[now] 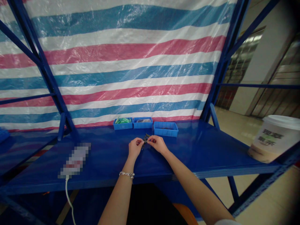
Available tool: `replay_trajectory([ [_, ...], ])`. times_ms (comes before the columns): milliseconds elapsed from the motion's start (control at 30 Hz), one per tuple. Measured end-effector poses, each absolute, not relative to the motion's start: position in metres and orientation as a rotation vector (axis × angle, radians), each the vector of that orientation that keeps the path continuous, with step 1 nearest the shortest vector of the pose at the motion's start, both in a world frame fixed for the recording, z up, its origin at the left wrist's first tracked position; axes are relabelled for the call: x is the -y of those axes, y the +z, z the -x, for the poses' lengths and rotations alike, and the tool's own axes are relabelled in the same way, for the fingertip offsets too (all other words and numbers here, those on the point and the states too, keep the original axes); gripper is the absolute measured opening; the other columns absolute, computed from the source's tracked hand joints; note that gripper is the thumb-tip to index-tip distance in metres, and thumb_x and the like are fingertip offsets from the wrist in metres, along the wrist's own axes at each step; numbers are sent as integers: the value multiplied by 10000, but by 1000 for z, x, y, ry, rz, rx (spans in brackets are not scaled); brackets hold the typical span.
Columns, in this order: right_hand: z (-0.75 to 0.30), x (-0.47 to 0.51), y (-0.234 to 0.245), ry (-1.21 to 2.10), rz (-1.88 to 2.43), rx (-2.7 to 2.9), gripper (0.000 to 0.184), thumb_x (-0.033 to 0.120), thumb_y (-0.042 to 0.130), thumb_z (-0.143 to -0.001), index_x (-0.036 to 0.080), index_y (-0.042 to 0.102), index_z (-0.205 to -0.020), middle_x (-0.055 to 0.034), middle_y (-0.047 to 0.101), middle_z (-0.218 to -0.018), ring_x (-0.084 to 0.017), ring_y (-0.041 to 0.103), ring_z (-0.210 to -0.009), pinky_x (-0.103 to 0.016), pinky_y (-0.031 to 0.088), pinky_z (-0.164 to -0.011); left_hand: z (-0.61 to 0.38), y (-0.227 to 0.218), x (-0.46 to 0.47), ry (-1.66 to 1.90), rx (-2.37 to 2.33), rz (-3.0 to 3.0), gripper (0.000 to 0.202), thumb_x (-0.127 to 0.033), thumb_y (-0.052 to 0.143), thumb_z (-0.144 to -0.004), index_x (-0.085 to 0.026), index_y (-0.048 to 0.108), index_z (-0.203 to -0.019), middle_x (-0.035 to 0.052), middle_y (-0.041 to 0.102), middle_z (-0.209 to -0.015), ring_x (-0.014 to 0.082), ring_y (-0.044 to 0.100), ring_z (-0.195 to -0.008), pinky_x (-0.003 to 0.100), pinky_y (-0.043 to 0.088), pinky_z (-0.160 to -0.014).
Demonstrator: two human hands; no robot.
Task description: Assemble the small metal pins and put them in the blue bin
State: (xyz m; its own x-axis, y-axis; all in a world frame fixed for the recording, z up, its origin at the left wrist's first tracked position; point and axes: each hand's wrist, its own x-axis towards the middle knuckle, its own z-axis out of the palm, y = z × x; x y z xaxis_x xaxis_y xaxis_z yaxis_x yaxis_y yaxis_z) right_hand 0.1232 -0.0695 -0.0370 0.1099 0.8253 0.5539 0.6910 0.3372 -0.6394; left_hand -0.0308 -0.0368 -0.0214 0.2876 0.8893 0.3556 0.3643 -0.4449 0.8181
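Note:
My left hand point(135, 147) and my right hand point(157, 144) meet over the blue shelf point(199, 150). Both have their fingers pinched together on a small dark metal part point(145, 139) held between them. The part is too small to name. A beaded bracelet point(127, 174) sits on my left wrist. Just behind my hands stand three small blue bins: one with green pieces point(122, 123), one with grey pieces point(142, 122), and a nearer one point(165, 128) with a few dark pieces.
A pixelated white device point(74, 160) with a white cable point(69, 200) lies on the shelf at the left. A large paper drink cup point(273, 137) stands at the right edge. A striped tarp point(131, 62) hangs behind the blue rack posts.

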Motion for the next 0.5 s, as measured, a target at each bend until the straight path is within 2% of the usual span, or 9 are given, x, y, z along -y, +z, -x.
replay_trajectory([
  [500,-119,75,-31,254,1338,1541,116,274,584,-693,171,629,-722,22,542,-531,-104,469,-476,-201,375,-496,31,-21,37,1096,-1117,-1956,66,-162,591,-665,-133,618,-717,16,614,-689,97,542,-597,194,406,-587],
])
